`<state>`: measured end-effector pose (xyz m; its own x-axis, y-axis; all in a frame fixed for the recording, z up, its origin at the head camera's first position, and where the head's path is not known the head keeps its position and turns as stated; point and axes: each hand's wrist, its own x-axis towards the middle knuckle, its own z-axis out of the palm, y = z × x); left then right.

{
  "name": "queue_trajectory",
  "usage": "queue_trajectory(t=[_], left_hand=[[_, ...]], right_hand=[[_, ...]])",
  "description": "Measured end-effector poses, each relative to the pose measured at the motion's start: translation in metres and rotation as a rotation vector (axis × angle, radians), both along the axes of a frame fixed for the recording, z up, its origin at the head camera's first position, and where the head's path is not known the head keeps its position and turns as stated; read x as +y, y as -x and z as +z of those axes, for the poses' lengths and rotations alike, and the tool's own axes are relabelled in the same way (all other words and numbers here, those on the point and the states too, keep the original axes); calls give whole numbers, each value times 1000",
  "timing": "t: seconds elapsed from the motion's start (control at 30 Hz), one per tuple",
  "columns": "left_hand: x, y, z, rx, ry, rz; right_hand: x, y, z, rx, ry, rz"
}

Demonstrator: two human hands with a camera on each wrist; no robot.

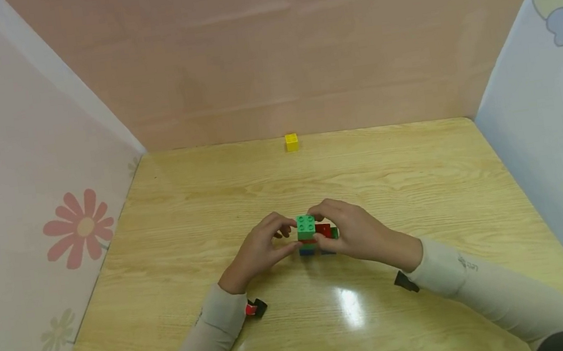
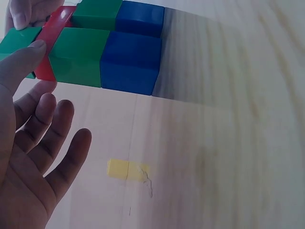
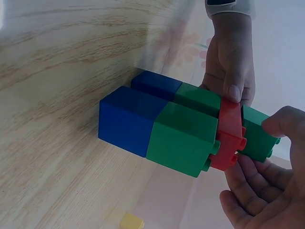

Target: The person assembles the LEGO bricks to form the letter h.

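Note:
Two columns, each a green block (image 3: pixel 178 138) on a blue block (image 3: pixel 126 119), stand side by side on the table. A flat red brick (image 3: pixel 231 124) bridges their tops. Over its left end is another green block (image 1: pixel 306 227), studs up; a thin gap shows beneath it, and I cannot tell whether it is fully seated. My right hand (image 1: pixel 355 231) pinches this top block between thumb and fingers. From the left, my left hand (image 1: pixel 262 250) pinches the red brick's end, thumb in front, index finger behind; its other fingers are loose.
A yellow block (image 1: pixel 291 143) stands at the table's back edge, before the pinkish back wall (image 1: pixel 297 49). Patterned panels flank the wooden table (image 1: pixel 198 192) on both sides. Small dark devices (image 1: pixel 406 281) sit beneath the wrists.

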<state>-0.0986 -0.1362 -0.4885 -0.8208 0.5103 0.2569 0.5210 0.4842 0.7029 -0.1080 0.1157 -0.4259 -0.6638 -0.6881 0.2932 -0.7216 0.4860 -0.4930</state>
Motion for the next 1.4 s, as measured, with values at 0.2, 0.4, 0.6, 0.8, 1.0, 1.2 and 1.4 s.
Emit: queue_trajectory(t=[0.2, 0.4, 0.6, 0.8, 1.0, 1.2, 1.4], left_hand=[[0, 0, 3, 10, -2, 7], [0, -1, 4, -5, -4, 12], [0, 0, 2, 6, -36, -12], [1, 1, 1, -12, -87, -38], [0, 0, 1, -81, -136, -41], [-1, -2, 2, -80, -154, -47], [0, -1, 3, -80, -154, -64]], right_hand=[[-1, -2, 2, 11, -16, -31], [-3, -3, 5, 3, -9, -24], [-4, -1, 6, 2, -1, -12], [-4, 0, 5, -7, 10, -16], [-4, -1, 5, -11, 20, -7], [-5, 0, 7, -10, 10, -1], [-5, 0, 11, -4, -13, 0]])
